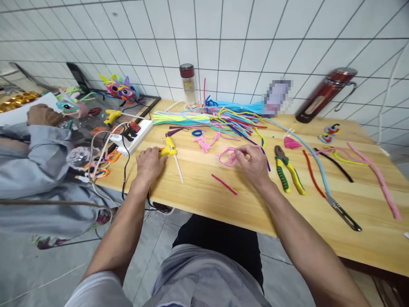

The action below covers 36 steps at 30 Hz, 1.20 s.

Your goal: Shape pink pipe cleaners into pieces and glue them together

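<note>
My left hand (150,164) is closed round the handle of a yellow hot glue gun (169,147) at the left part of the table. A white glue stick (179,169) juts from the gun toward me. In the middle, my right hand (252,164) pinches a looped pink pipe cleaner (227,157) between thumb and fingers. Just behind lies a pink bent pipe-cleaner piece (204,142), close to a small blue ring (197,133). Between my hands and nearer to me is a short dark pink pipe cleaner (224,184).
Bundled pipe cleaners (207,117) lie along the back. To the right are pliers (287,170), a thread snipper (343,213) and a leaning thermos (326,96). A glass bottle (189,87) stands behind. At left are a corded power strip (137,136) and a co-worker's hand (43,115).
</note>
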Each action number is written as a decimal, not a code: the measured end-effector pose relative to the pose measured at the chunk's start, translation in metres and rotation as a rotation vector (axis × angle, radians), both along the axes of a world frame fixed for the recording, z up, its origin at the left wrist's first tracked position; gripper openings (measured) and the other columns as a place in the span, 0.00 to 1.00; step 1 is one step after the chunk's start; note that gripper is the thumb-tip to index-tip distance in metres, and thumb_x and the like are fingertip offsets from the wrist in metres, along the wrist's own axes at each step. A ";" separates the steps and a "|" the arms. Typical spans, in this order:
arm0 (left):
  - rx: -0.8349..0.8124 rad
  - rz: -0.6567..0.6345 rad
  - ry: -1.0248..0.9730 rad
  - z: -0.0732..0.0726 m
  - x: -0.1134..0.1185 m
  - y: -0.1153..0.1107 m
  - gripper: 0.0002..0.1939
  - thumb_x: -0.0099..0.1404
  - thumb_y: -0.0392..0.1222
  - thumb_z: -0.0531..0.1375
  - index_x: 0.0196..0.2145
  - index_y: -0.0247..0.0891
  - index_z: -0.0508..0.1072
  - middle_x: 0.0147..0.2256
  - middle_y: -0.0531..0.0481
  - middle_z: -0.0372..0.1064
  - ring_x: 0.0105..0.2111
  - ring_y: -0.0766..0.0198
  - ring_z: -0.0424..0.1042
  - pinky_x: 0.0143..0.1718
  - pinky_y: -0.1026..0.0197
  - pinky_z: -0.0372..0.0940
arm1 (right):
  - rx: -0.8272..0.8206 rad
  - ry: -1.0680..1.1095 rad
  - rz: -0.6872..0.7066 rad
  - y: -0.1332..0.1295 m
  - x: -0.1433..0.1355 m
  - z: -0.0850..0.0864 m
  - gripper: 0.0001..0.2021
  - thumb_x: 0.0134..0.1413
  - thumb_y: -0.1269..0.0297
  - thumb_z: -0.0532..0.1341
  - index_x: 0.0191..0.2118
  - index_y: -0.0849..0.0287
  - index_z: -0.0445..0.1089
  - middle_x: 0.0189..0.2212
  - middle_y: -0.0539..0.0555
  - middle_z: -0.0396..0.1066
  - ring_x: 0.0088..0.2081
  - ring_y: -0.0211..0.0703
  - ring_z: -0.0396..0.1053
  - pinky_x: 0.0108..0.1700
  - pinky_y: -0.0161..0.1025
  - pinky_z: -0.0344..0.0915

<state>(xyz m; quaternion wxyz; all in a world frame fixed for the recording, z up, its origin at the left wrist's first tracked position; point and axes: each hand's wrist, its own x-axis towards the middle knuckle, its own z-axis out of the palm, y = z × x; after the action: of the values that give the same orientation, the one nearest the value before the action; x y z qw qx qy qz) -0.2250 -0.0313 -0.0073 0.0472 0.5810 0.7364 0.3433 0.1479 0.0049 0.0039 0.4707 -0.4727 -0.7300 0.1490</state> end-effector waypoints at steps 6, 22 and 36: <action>0.002 -0.057 -0.030 0.001 0.005 -0.001 0.12 0.67 0.50 0.66 0.36 0.42 0.69 0.32 0.48 0.64 0.48 0.45 0.66 0.52 0.48 0.55 | -0.014 0.006 0.035 0.001 -0.002 -0.005 0.09 0.63 0.61 0.60 0.33 0.54 0.75 0.31 0.53 0.80 0.35 0.47 0.75 0.42 0.44 0.67; -0.206 -0.749 -0.001 0.034 0.085 -0.043 0.17 0.75 0.50 0.55 0.56 0.40 0.67 0.51 0.41 0.76 0.49 0.53 0.77 0.54 0.50 0.73 | -0.145 0.083 -0.002 0.002 -0.004 -0.007 0.07 0.61 0.61 0.63 0.33 0.55 0.77 0.30 0.53 0.80 0.32 0.45 0.74 0.38 0.42 0.67; -0.079 -0.848 0.080 0.001 0.092 -0.033 0.16 0.77 0.46 0.54 0.57 0.37 0.70 0.52 0.39 0.77 0.53 0.52 0.77 0.58 0.49 0.73 | -0.113 0.060 0.010 0.001 -0.006 -0.011 0.07 0.62 0.63 0.63 0.34 0.56 0.78 0.29 0.53 0.80 0.30 0.43 0.71 0.35 0.40 0.63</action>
<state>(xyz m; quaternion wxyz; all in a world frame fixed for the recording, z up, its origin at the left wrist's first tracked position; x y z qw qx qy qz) -0.1328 -0.0647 -0.0064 0.1778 0.8430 0.4462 0.2422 0.1422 0.0056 -0.0067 0.4643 -0.4900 -0.7083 0.2065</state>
